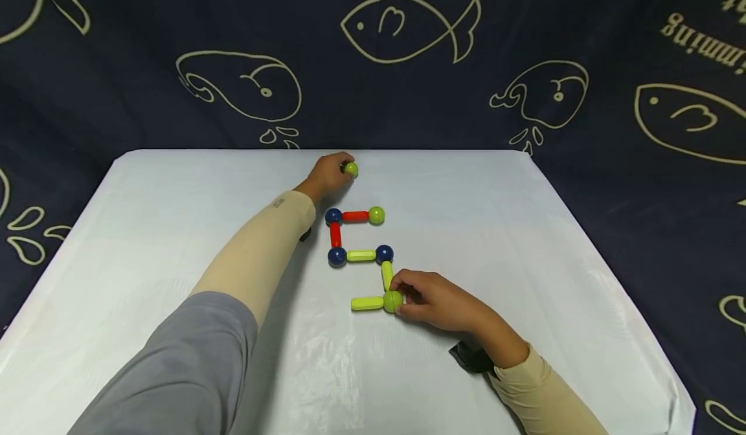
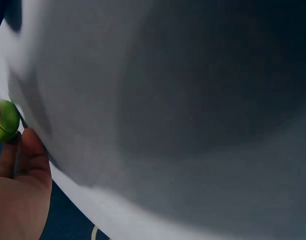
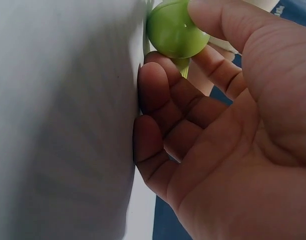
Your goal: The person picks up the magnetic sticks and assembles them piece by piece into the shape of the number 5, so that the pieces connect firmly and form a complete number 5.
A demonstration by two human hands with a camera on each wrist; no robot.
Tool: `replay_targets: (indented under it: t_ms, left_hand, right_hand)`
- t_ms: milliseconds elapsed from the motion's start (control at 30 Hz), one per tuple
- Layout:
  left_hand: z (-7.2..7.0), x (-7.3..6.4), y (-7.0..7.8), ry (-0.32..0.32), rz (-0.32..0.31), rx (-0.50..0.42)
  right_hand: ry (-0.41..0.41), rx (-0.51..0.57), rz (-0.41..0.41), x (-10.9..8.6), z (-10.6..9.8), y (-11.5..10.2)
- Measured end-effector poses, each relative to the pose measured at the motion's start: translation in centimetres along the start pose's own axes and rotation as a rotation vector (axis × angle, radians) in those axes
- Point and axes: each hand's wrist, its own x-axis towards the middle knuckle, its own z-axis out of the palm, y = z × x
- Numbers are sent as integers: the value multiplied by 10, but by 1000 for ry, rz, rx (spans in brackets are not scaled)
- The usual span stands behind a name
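Note:
Near the table's far edge, my left hand grips a green ball; the left wrist view shows the same ball at its left edge, by the fingers. My right hand pinches another green ball at the near corner of a flat zigzag chain. From that ball a lime rod points left and a second lime rod runs up to a blue ball. In the right wrist view the thumb and fingers touch the green ball.
Farther along the chain are a lime rod, blue balls, red rods and a green end ball. All lie on a white-covered table. A dark cloth with fish drawings hangs behind.

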Motion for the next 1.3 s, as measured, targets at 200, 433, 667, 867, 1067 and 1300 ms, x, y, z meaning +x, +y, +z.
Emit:
replay_targets:
  t_ms: [200, 433, 667, 867, 1067, 1300]
  left_hand:
    - [-4, -9, -6, 5, 24, -51]
    - [-28, -32, -6, -23, 94, -88]
    - [-44, -77, -2, -45, 234, -59]
    - [-51, -136, -10, -58, 280, 4]
    - [-45, -194, -24, -105, 266, 14]
    - [-22, -235, -14, -233, 293, 18]
  right_hand:
    - [2, -1, -14, 1, 1, -1]
    - [-1, -4, -21, 6, 1, -3]
    - [-8, -3, 7, 2, 0, -3]
    - [-5, 0, 4, 0, 0, -2]
    - [-3, -21, 4, 0, 2, -1]
    - [1, -14, 16, -1, 1, -2]
